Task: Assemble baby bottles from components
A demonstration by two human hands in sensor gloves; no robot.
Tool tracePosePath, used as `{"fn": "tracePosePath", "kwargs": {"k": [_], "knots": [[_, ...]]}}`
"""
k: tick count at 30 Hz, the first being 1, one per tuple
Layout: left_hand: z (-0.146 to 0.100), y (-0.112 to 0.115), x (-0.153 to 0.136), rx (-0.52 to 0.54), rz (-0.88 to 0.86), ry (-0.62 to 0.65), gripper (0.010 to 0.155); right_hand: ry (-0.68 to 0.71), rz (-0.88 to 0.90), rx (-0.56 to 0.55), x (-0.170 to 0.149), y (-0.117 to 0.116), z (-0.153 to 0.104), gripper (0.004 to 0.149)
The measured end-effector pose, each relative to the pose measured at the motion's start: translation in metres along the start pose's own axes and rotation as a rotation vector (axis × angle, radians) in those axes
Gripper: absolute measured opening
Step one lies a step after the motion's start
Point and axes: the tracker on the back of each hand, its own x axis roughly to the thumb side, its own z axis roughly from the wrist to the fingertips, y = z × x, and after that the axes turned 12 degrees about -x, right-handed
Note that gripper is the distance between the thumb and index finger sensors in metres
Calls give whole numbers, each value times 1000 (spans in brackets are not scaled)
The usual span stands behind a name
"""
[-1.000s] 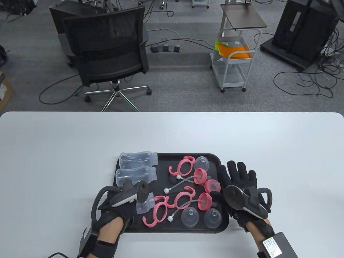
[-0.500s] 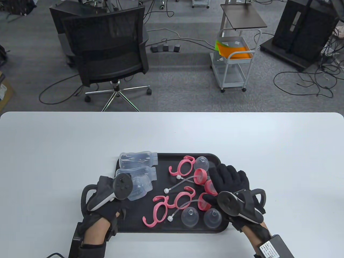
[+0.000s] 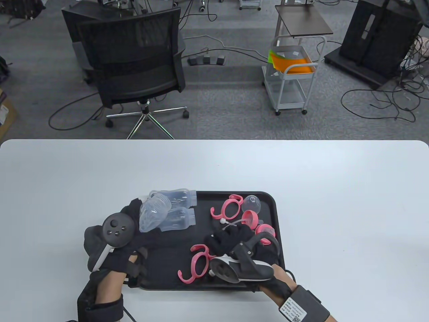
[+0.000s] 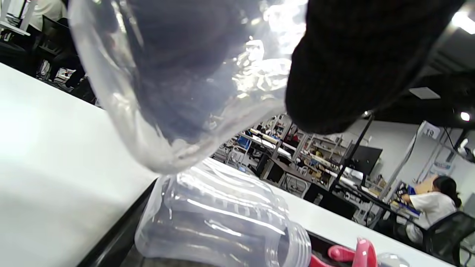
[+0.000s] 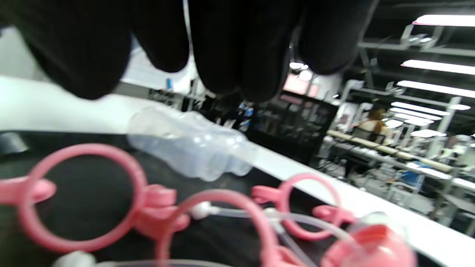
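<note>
Clear bottle point(image 3: 154, 213) gripped in left hand point(image 3: 134, 231); two more on tray point(image 3: 277, 214); right hand point(image 3: 234, 243) grip unclear

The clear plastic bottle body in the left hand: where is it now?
Table view, left: the clear plastic bottle body sits in the left hand, above the black tray's left edge.

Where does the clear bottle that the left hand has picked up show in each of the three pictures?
Table view: bottle left of centre, above the tray's left edge.
Left wrist view: fills the top, close up.
Right wrist view: centre-left, blurred.
Shared landmark: black tray.
</note>
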Motion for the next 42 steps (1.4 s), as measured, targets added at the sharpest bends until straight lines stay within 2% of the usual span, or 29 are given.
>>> {"fn": "tracePosePath", "kwargs": {"k": [7, 14, 20, 26, 32, 42], "knots": [[1, -1, -8, 18, -53, -15, 103, 110, -66, 106, 31, -28, 26, 63], [1, -1, -8, 8, -59, -3, 103, 186, -90, 159, 49, -41, 38, 60], [0, -2, -9, 12, -63, -3, 103, 224, -113, 177, 56, -50, 46, 49], [-1, -3, -11, 18, -87, 0, 103, 234, -122, 163, 58, -53, 54, 46], [-3, -6, -13, 42, -114, 10, 103, 201, -94, 99, 53, -31, 56, 46], [-5, -9, -16, 64, -174, 51, 103, 89, 84, -124, 19, 46, 40, 46]]}}
